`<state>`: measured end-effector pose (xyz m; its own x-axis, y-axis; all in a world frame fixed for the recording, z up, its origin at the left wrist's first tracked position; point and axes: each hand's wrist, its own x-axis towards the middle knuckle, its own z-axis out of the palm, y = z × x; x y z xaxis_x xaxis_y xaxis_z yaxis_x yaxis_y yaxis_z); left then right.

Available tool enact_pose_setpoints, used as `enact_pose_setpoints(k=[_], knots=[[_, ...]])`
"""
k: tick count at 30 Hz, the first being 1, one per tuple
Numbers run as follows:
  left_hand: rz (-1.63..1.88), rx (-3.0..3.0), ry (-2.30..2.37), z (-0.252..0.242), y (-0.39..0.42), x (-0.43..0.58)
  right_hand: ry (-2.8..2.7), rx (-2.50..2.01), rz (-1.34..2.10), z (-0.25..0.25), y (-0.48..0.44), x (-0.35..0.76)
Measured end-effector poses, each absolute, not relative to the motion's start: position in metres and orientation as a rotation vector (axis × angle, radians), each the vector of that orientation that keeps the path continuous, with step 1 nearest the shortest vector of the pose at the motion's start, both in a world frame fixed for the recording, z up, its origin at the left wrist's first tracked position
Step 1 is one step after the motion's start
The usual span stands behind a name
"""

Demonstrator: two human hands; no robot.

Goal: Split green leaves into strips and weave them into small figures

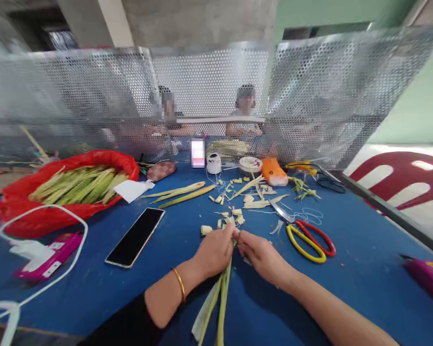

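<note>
My left hand (215, 247) is closed around a small bundle of long green plant strips (222, 302), which hang down toward the table's near edge. Close against it, my right hand (258, 252) pinches at the upper end of the strips; its fingertips partly hide what lies between them. Pale cut pieces (237, 212) are scattered just beyond my hands, with a short pale stub (206, 230) beside the left one. To the right lie open scissors (305, 235) with one yellow and one red handle. Loose white thread (312, 216) curls near the blades.
On the blue table (180, 221) lie a phone (135, 238), a red bag (19, 211) full of green strips, a purple box (54, 257) and a white cable (81, 235). A thread spool (214, 163), tape roll (250, 165) and orange packet (274, 171) stand before the perforated screen (216, 72).
</note>
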<state>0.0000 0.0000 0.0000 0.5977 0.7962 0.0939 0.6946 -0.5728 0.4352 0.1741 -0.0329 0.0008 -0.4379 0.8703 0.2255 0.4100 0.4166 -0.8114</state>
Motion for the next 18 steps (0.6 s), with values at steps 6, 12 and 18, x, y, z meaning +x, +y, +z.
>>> enact_pose_setpoints(k=[6, 12, 18], knots=[[0.602, 2.185, 1.166, 0.011, -0.004, -0.001, -2.003, -1.115, 0.852, 0.001, -0.031, 0.173], [0.704, 1.64, 1.079, 0.012, 0.003, -0.004, -1.845, -1.168, 0.961, -0.001, -0.028, 0.177], [0.683, 1.412, 1.089, 0.007, 0.007, -0.003, -1.647, -1.109, 1.095, -0.001, -0.022, 0.178]])
